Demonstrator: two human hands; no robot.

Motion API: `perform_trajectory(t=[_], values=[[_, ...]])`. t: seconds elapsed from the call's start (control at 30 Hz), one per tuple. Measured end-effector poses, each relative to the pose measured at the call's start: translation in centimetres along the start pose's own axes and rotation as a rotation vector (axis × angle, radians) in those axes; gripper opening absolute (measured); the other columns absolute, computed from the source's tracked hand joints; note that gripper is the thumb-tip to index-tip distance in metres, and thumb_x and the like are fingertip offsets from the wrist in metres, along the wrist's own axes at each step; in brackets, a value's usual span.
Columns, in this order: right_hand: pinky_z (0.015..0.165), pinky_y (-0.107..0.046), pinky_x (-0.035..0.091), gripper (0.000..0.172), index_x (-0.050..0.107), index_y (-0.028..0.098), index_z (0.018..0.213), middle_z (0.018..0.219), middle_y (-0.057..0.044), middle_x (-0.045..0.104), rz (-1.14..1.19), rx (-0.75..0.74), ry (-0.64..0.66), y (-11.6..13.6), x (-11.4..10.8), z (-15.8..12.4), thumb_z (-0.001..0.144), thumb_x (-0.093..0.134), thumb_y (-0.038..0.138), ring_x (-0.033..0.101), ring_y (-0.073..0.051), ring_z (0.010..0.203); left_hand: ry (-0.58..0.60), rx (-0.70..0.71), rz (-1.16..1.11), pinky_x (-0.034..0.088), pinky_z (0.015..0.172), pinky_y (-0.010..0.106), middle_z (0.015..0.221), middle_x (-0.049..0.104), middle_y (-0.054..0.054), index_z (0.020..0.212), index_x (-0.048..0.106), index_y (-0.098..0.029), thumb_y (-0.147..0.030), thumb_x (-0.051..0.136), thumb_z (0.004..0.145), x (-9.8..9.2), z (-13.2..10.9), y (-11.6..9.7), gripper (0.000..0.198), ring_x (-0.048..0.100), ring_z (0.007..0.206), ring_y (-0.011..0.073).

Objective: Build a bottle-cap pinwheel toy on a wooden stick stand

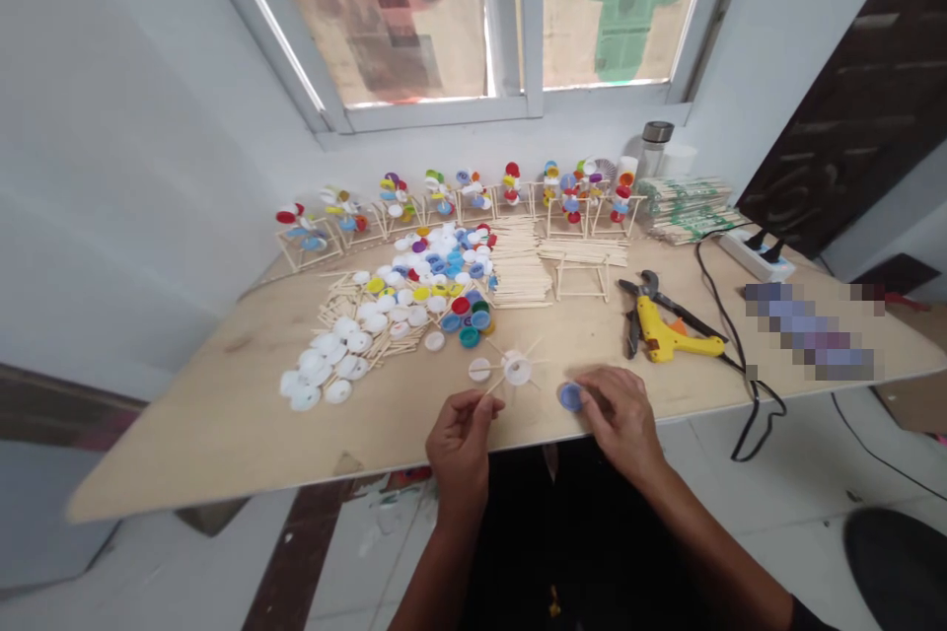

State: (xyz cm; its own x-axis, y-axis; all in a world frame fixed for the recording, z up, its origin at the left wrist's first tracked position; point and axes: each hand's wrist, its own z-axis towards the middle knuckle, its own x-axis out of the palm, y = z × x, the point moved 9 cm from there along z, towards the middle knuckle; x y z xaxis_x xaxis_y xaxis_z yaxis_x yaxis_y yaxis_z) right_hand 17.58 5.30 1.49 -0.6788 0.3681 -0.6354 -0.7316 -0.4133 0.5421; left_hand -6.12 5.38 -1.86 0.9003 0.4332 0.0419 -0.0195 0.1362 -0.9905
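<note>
- head view: at far left, loose caps [315, 363] lie heaped on the table [222, 444]; they look thin, light and smooth, so probably slippery, best taken by the rim.
- the left hand [460, 439] is near the table's front edge, thumb and index finger clamped together on the outer end of a stick [495, 385]. the stick seems light and stiff but likely to snap if bent; a soft pinch along its length should suit.
- just above those fingertips, a white cap [480, 378] sits at the end of another stick. it looks light; its join is probably the weak spot, so the rim is the safer hold.
- the hub [518, 375] is right of the left hand, over the table's front part, with thin sticks spreading around it. it looks light and fairly firm; gripping its side between spokes should spare them.
- right of the hub and apart from it, a blue cap [568, 397] is at the fingertips of the right hand [619, 417]; thumb and index finger seem closed on its right edge. whether it clears the table, i cannot tell. it is likely light, stiff and slick, so the rim suits.
</note>
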Motion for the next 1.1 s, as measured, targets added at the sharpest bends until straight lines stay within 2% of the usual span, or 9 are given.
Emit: perform_trajectory(t=[0.17, 0.4, 0.63, 0.73, 0.87, 1.1], values=[[0.092, -0.044, 0.043, 0.015, 0.065, 0.024, 0.098, 0.096, -0.005, 0.072, 0.137, 0.099, 0.039, 0.1, -0.2, 0.8, 0.089, 0.054, 0.03, 0.064, -0.024, 0.097, -0.016, -0.034, -0.019, 0.052, 0.065, 0.026, 0.065, 0.067, 0.001, 0.077, 0.064, -0.017, -0.034, 0.07, 0.073, -0.2, -0.1, -0.2, 0.019, 0.063, 0.064, 0.0146], [0.093, -0.042, 0.045, 0.018, 0.064, 0.025, 0.102, 0.102, -0.006, 0.07, 0.332, 0.156, 0.134, 2.2, 0.9, 2.8, 0.088, 0.055, 0.03, 0.062, -0.024, 0.102, -0.009, -0.097, -0.04, 0.051, 0.066, 0.027, 0.065, 0.067, 0.0, 0.076, 0.063, -0.018, -0.037, 0.071, 0.071, -0.2, -0.3, -0.1, 0.021, 0.063, 0.064, 0.015], [0.096, -0.042, 0.045, 0.04, 0.051, 0.023, 0.122, 0.114, -0.008, 0.067, 0.534, 0.386, 0.137, 1.6, 2.7, 3.1, 0.084, 0.06, 0.035, 0.06, -0.023, 0.11, -0.017, -0.231, -0.207, 0.046, 0.068, 0.024, 0.061, 0.064, -0.001, 0.074, 0.062, -0.018, -0.036, 0.075, 0.069, 0.3, -1.0, 0.3, 0.023, 0.058, 0.063, 0.0119], [0.098, -0.043, 0.042, 0.036, 0.056, 0.023, 0.117, 0.117, -0.009, 0.065, 0.51, 0.343, 0.156, 2.0, 2.7, 3.7, 0.083, 0.062, 0.035, 0.057, -0.024, 0.113, -0.002, -0.308, -0.28, 0.045, 0.068, 0.024, 0.06, 0.063, -0.002, 0.073, 0.061, -0.017, -0.037, 0.076, 0.068, 0.8, -1.2, 0.4, 0.026, 0.057, 0.062, 0.0111], [0.097, -0.044, 0.042, 0.022, 0.065, 0.025, 0.103, 0.111, -0.007, 0.067, 0.461, 0.225, 0.25, 3.1, 2.8, 4.7, 0.083, 0.063, 0.035, 0.057, -0.025, 0.11, 0.021, -0.364, -0.306, 0.045, 0.067, 0.025, 0.059, 0.061, -0.002, 0.072, 0.06, -0.017, -0.039, 0.077, 0.067, 1.2, -1.3, 0.2, 0.027, 0.056, 0.062, 0.0116], [0.093, -0.041, 0.043, 0.017, 0.065, 0.024, 0.093, 0.099, -0.005, 0.069, 0.461, 0.255, 0.265, 3.2, 2.7, 5.6, 0.081, 0.063, 0.035, 0.061, -0.023, 0.101, 0.034, -0.358, -0.246, 0.045, 0.068, 0.025, 0.059, 0.061, -0.002, 0.071, 0.061, -0.018, -0.038, 0.075, 0.069, 1.4, -1.5, -0.1, 0.025, 0.055, 0.063, 0.012]])
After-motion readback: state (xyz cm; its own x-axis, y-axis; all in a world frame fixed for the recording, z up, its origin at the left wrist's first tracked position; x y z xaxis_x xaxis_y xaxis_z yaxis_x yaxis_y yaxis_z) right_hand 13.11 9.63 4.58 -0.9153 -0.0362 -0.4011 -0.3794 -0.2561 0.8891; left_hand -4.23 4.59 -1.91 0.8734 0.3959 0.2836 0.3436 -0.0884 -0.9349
